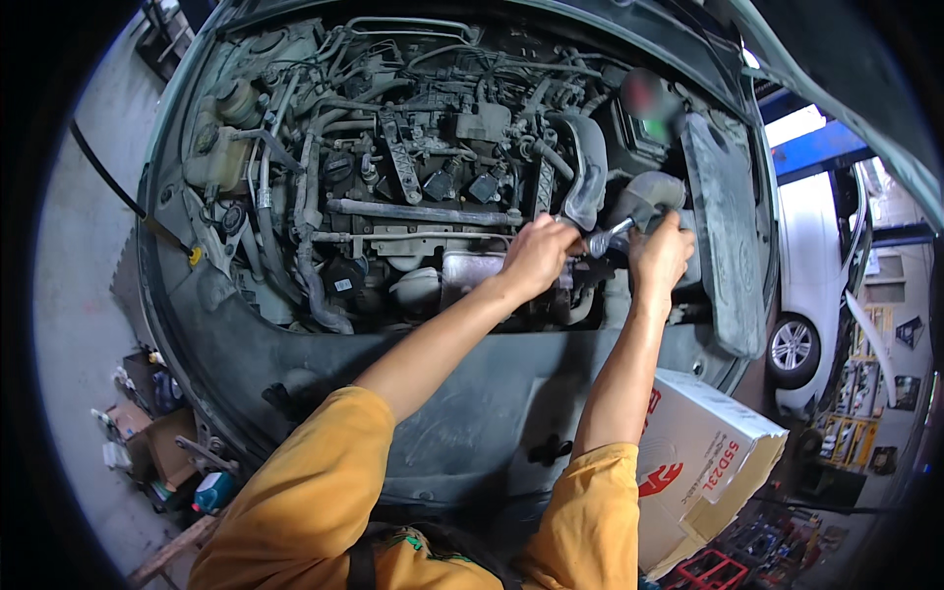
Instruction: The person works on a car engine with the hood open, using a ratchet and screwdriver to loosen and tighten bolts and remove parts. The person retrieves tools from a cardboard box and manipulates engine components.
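Both my hands are over the right side of an open engine bay. My right hand (662,254) is closed around one end of a shiny metal tool (612,237) that looks like a ratchet wrench. It lies beside a grey elbow-shaped air hose (653,192). My left hand (539,258) is closed at the tool's other end, just below the lower end of a curved dark air pipe (587,162). What its fingers pinch is hidden. The engine (433,162), with its hoses and ignition coils, spreads out to the left of my hands.
A long dark plastic cover (723,236) stands along the bay's right side. The front bumper panel (442,423) lies under my forearms. A printed cardboard box (713,462) sits at the lower right. Farther right is a white car (811,265); bottles and boxes (162,433) stand at left.
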The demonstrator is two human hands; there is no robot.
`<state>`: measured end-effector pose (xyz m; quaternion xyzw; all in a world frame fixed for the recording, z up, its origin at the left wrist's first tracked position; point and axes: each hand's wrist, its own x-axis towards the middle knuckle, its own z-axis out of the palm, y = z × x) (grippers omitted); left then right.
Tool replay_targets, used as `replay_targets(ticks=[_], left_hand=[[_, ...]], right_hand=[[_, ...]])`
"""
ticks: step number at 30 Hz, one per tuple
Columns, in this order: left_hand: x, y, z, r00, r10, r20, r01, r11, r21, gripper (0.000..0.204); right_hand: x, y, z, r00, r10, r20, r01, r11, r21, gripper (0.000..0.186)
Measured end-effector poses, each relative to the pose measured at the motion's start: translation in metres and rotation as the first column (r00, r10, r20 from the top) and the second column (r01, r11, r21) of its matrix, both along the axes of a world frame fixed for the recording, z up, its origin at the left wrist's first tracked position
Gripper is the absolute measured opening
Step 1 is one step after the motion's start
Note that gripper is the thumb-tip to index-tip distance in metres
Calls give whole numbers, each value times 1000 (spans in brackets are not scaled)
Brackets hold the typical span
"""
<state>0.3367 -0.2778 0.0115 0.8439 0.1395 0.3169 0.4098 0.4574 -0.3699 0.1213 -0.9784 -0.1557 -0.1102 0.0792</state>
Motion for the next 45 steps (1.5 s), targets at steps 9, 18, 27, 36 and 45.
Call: replay_targets(ticks=[9, 18, 27, 36, 45], left_hand=[[26, 27, -18, 992, -61, 109, 92, 947, -308, 17], [21, -5, -13, 986, -163, 40, 168, 967, -193, 17], [20, 7, -3, 996, 42, 84, -13, 949, -315, 16], [11, 2, -26, 985, -47, 168, 72, 987, -146, 13], [11, 7, -16, 986, -162, 35, 165, 974, -155, 14]], right_hand=[[-88, 48, 48, 560, 736, -381, -528, 671, 520, 28], [-24, 20, -11, 756, 652, 59, -479, 489, 729, 36], [-51, 2, 12, 874, 457, -164, -336, 813, 476, 40], [-103, 8, 33, 727, 572, -379, -323, 773, 546, 37], [-59, 27, -13, 777, 626, -64, -287, 443, 849, 27]])
